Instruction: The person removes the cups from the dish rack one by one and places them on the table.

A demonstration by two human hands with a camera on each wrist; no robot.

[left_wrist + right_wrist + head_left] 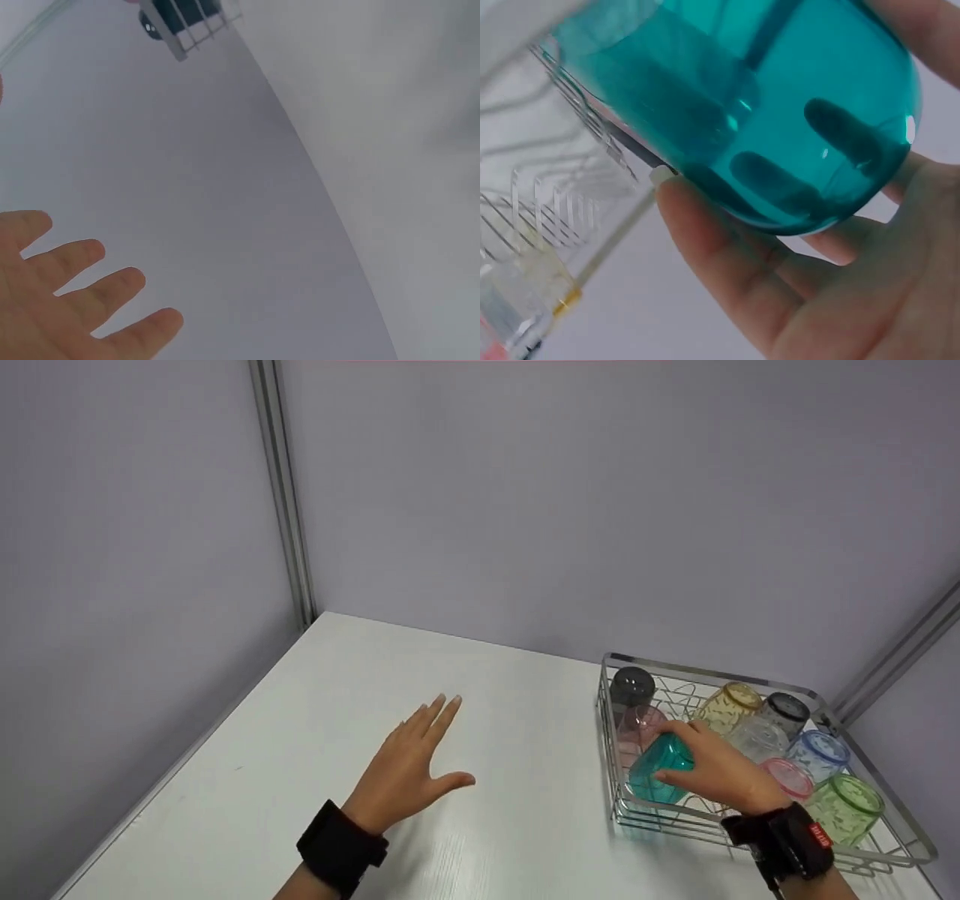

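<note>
A clear teal cup [660,769] sits tilted at the front left corner of a wire basket [705,815]. My right hand [720,769] grips it, thumb on the near side and fingers round the far side. In the right wrist view several fingertips show through the teal cup [742,112]. Just behind it is a pink cup [641,721], and farther back a dark grey cup [632,685]. My left hand [405,769] hovers over the white table with fingers straight and thumb spread, holding nothing; in the left wrist view its fingers [112,292] are extended.
The basket's right part holds a yellow cup [729,705], a dark-rimmed cup [786,711], a clear cup [757,739], a blue cup [819,754], a pink-rimmed cup [789,778] and a green cup [847,808]. Grey panels [480,495] enclose the white table [300,720].
</note>
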